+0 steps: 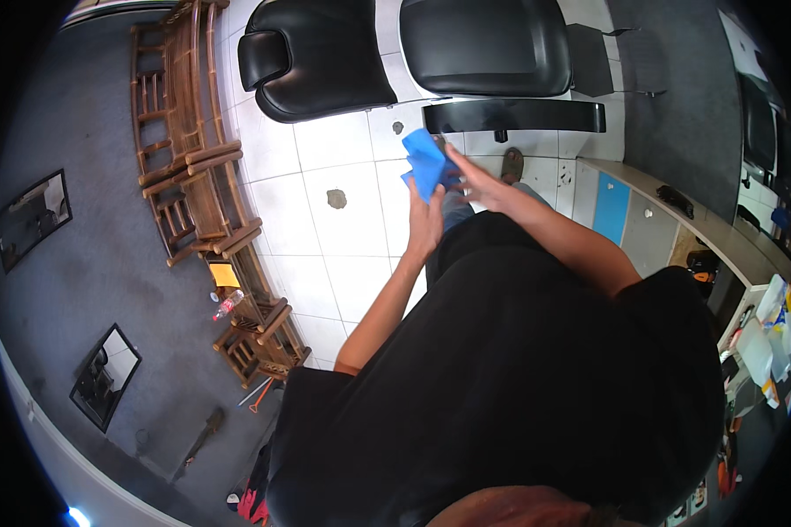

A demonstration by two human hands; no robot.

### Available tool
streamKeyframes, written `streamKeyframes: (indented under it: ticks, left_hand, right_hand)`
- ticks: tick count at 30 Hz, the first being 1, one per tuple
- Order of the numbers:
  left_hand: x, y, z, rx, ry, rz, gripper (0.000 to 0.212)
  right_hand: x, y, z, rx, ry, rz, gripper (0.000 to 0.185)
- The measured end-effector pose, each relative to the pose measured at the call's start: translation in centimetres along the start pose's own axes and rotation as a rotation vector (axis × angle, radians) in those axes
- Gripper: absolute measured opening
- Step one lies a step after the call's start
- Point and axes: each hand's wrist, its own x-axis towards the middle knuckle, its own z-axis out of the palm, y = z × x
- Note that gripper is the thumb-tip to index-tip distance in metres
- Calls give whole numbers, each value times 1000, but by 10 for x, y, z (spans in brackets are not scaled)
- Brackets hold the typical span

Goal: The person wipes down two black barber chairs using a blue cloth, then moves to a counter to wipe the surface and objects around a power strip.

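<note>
A folded bright blue cloth is in front of my body, above the tiled floor. My left hand grips its lower end, thumb on the near side. My right hand is at the cloth's right edge, fingers apart and blurred by motion; I cannot tell whether they touch it. Just beyond the hands is a black padded salon chair, with its seat, its backrest to the left and a glossy armrest nearest me.
Bamboo benches line the left wall, with a plastic bottle and a yellow item on a bamboo table. On my right stands a counter with a blue drawer front and plastic bags. A sandalled foot shows below.
</note>
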Motion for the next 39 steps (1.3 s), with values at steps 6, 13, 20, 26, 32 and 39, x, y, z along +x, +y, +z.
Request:
streamKeyframes:
  ticks: [6, 13, 20, 26, 32, 39]
  left_hand:
    - [-54, -15, 28, 667, 158, 294, 73]
    - [-80, -100, 3, 755, 129, 131, 60]
    - [-207, -317, -133, 693, -75, -302, 48]
    - [-201, -341, -137, 709, -382, -549, 49]
    - [-63, -314, -131, 445, -291, -377, 50]
    - [62, -225, -143, 162, 53, -195, 43]
  right_hand:
    - [50, -37, 57, -423, 44, -831, 38]
    - [83, -60, -28, -2001, 418, -1207, 33]
    - [-5, -15, -160, -1669, 725, -1237, 59]
    - [-79, 64, -243, -1438, 1303, -744, 63]
    - [-74, 141, -270, -995, 1099, -474, 43]
    - [-75, 262, -293, -736, 958, -180, 34]
